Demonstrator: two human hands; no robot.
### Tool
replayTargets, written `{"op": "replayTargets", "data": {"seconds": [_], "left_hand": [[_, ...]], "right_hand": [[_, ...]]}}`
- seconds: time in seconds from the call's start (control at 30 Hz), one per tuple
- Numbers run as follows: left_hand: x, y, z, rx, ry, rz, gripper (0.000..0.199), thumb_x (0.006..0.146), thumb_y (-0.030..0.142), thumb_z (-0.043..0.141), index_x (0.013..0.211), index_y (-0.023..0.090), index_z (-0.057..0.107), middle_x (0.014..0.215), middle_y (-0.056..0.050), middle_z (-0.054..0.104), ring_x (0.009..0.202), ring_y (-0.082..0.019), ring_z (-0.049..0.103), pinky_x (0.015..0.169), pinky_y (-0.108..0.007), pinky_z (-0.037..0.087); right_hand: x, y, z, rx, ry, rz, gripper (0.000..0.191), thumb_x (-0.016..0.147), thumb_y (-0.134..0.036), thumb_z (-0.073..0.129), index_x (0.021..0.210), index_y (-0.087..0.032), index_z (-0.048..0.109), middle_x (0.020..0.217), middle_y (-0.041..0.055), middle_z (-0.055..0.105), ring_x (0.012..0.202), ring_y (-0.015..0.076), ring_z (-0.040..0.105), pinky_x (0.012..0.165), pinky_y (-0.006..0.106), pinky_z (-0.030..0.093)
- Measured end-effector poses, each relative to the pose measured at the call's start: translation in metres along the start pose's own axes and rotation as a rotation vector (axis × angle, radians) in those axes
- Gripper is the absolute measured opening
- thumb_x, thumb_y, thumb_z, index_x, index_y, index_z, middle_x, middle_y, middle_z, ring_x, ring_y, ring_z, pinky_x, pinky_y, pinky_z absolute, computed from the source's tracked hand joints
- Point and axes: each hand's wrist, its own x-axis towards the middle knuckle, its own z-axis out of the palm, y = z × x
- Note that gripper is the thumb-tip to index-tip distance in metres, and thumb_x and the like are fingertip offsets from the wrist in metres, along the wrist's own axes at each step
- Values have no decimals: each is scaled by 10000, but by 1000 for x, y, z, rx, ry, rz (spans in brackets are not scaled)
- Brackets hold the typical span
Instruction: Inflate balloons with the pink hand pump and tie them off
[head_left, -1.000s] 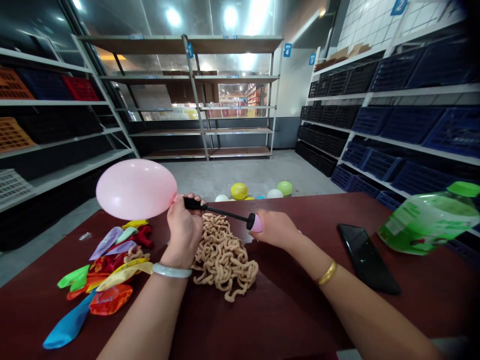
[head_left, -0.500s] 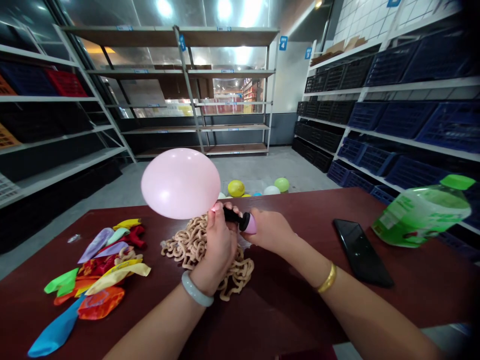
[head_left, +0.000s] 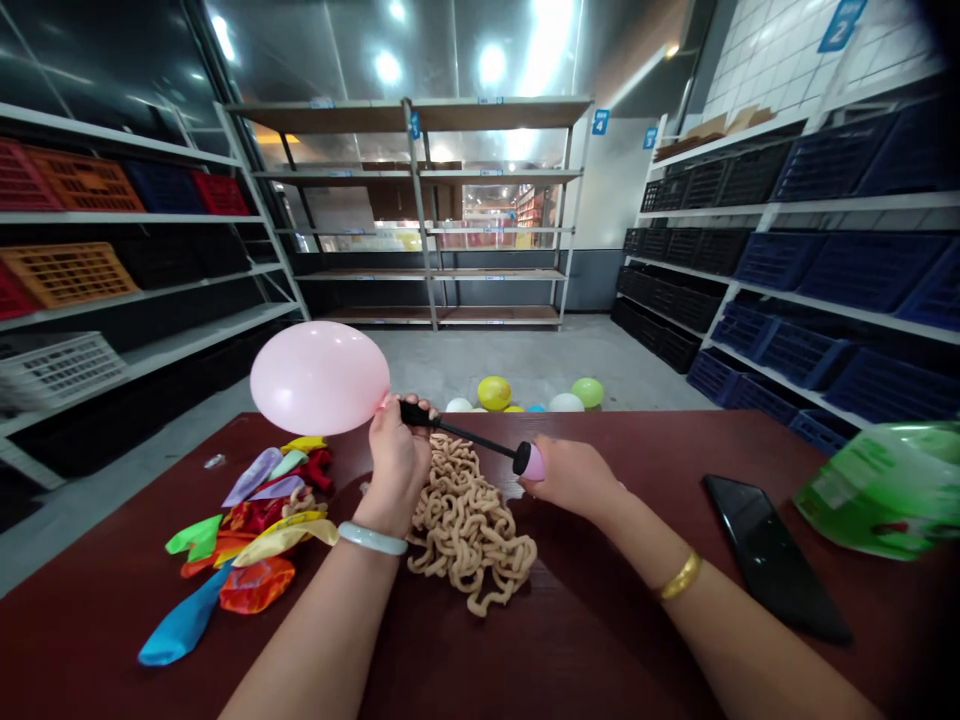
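Note:
A pink inflated balloon (head_left: 319,378) sits on the nozzle end of a hand pump (head_left: 480,437). My left hand (head_left: 397,450) is closed around the balloon's neck and the pump's black front end. My right hand (head_left: 574,478) grips the pump's pink handle, with the thin black rod drawn out between the hands. Under and between them lies a heap of beige, knobbly cord-like pieces (head_left: 472,520). Left of my left hand are several uninflated balloons (head_left: 255,585) in blue, orange, yellow, green, red and purple.
On the right of the dark red table (head_left: 600,640) lie a black phone (head_left: 772,555) and a green bottle (head_left: 885,490). Several inflated balloons, one yellow (head_left: 494,392), rest beyond the far edge. Shelves with crates (head_left: 847,265) line both sides.
The hands have moved apart and the pump's rod, pushed in before, is now drawn out. The balloon looks shifted left, and the view has turned somewhat.

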Motion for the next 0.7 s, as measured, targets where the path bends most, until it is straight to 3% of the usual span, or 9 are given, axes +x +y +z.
{"op": "replayTargets", "data": {"seconds": [0.13,0.3,0.47,0.57,0.7], "left_hand": [[-18,-19,7,-37,-15,-17,263,771,239,726,824,205,471,730,13,552,654,-139,569,607,-275,460],[-61,-50,19,-38,-103,-138,246,796,264,730,854,201,499,771,7,558,678,-125,566,664,-279,488],[-93,-60,28,-17,-124,-212,245,801,289,730,877,208,512,812,1,572,712,-130,578,698,-291,511],[-91,-53,31,15,-135,-201,227,803,272,719,852,200,509,794,1,569,693,-127,578,686,-288,508],[-60,-35,26,32,-111,-137,209,798,244,699,836,195,499,754,3,559,665,-143,577,615,-286,486]], "right_hand": [[-1,4,0,-57,11,-12,305,817,-475,605,960,-209,563,943,94,726,858,294,696,676,325,412],[-6,-7,-2,-45,25,0,338,809,-497,609,973,-206,560,910,89,726,852,295,702,665,316,416],[-13,-21,-8,12,33,13,337,807,-475,613,994,-201,557,917,88,727,843,283,703,663,312,422],[-13,-24,-8,36,48,18,338,824,-495,590,992,-204,559,914,84,726,831,279,702,655,314,424],[-8,-19,-4,45,30,20,359,824,-513,590,1004,-202,578,949,99,728,866,289,698,679,325,433]]}}
